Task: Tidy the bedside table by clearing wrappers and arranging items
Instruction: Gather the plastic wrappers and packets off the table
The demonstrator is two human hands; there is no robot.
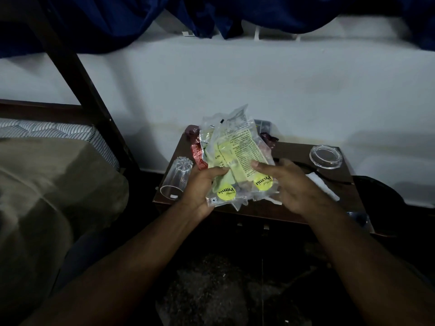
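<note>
- Both hands are up over the desk with a bunch of clear and yellow-green wrappers gathered between them, so the trash is off the surface and in one pile.
- Left hand cups the bundle from underneath on its side, fingers curled in and pinching the lower left edge. Looks like the main support, probably so nothing slides out the bottom.
- Right hand presses in from the other side, thumb on the printed face and the rest behind, clamping the stack flat. Two-sided squeeze makes sense for slippery plastic.
- A red wrapper pokes out on the left of the bundle; can't tell if it's really held or just tucked in.
- More dark red wrappers sit at the back of the desk, so I'd guess clearing isn't finished.
- A clear glass lies on its side at the left edge, mouth toward the camera. Probably needs standing up later.
- A round clear lid rests on the far right, and a white paper strip lies just past the right hand.
- Risk, I reckon: loose wrappers slipping out while carried.
</note>
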